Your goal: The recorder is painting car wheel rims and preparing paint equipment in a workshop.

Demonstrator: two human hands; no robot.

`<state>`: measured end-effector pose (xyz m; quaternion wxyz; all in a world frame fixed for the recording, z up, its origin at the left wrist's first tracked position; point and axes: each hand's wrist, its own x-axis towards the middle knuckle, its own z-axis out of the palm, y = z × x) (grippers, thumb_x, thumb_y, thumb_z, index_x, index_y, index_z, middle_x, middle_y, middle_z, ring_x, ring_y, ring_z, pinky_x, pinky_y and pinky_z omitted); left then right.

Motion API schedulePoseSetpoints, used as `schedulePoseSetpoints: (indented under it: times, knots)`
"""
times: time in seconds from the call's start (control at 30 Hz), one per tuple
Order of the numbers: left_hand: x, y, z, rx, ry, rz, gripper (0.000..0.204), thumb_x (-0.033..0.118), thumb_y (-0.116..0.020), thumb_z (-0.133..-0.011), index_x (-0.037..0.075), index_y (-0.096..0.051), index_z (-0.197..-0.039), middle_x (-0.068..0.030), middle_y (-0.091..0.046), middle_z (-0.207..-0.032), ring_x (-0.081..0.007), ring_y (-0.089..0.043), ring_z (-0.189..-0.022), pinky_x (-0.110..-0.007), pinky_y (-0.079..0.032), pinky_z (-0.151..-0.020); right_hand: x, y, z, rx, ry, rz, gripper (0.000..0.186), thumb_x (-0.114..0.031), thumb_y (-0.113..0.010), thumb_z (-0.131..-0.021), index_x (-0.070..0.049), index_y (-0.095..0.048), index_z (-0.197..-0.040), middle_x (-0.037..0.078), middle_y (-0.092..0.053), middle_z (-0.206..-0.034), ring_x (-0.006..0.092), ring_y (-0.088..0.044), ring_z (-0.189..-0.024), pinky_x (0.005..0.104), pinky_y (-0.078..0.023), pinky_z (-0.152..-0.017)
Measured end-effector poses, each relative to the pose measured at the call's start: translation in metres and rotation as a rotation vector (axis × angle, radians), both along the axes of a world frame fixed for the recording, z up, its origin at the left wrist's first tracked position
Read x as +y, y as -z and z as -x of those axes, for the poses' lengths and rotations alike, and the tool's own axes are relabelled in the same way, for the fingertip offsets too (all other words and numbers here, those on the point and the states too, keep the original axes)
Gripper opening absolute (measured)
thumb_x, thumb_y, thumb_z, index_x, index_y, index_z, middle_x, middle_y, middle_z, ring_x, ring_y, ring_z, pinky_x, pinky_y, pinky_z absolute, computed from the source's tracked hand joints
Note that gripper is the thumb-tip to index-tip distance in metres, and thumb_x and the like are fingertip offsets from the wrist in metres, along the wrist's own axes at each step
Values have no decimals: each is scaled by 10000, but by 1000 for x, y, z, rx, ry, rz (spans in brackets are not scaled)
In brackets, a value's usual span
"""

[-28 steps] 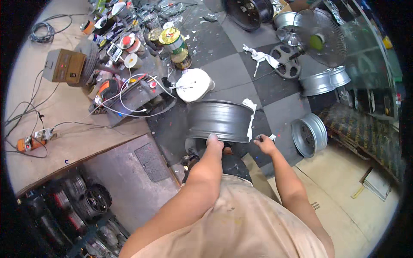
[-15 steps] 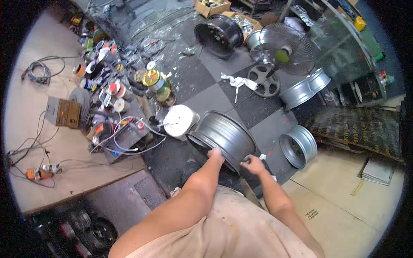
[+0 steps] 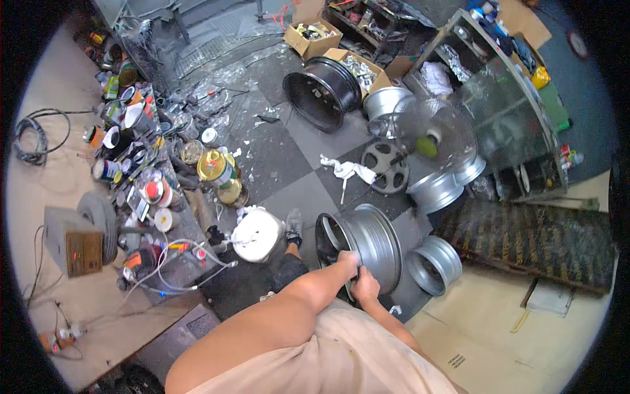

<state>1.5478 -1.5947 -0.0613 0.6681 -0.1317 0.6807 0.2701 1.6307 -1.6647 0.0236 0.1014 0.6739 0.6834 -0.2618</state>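
A silver wheel rim (image 3: 379,246) stands tilted on its edge right in front of me, its open face turned to the left. My left hand (image 3: 350,261) is closed on the rim's near lip, the fingers mostly hidden. Just right of and below it, my right hand (image 3: 365,285) is curled closed against the same lip; what it pinches, if anything, is hidden. To the right of the rim lies another silver wheel rim (image 3: 434,265). On the left is a white stool (image 3: 258,235), with my shoe (image 3: 294,226) beside it.
A cluttered bench of paint cans (image 3: 213,165) and hoses lines the left. Farther off are a black wheel rim (image 3: 321,94), cardboard boxes (image 3: 312,38), a fan (image 3: 438,136), a wheel cover (image 3: 385,167) and a white rag (image 3: 348,170). A glass cabinet (image 3: 499,98) stands at right.
The wheel rim has turned so its open face points more to the left. My right hand has come in close beside my left hand. The view has shifted.
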Motion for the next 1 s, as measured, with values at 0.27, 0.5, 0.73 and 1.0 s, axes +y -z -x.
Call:
schedulePoseSetpoints:
  times: [0.27,0.5,0.73,1.0]
  knots:
    - [143,-8,107,-16,-144,-60,194,20,-583,-829,-86,-642,-980,-210,-662,-914,-334,-668,-781,-508,-512,-632,171,-11,105,-111,-163,16,324,-204,-668,-835,-80,-556,-1113,249,-708,-965,481,-674,-917,596,-529,-797]
    - [197,-111,288,-554,-359,-590,121,135,-685,-914,48,-649,-989,-140,-694,-921,-252,-693,-920,-417,-582,-823,311,-118,221,-57,-366,-13,273,-122,-695,-736,-29,-612,-979,279,-690,-912,480,-669,-919,568,-526,-837]
    - [140,38,448,410,-579,-312,565,516,-586,-987,-1,-606,-1215,-172,-660,-1243,-278,-643,-1107,-426,-491,-995,396,-311,304,284,-440,-120,191,-52,-693,-706,17,-596,-855,247,-629,-768,442,-644,-742,448,-508,-683]
    - [249,-64,468,-287,-908,-614,868,729,-437,-965,27,-455,-1475,-156,-532,-1469,-318,-530,-1318,-513,-416,-1108,478,-353,275,345,-502,-257,170,-37,-689,-704,2,-614,-852,206,-624,-747,396,-629,-686,417,-500,-653]
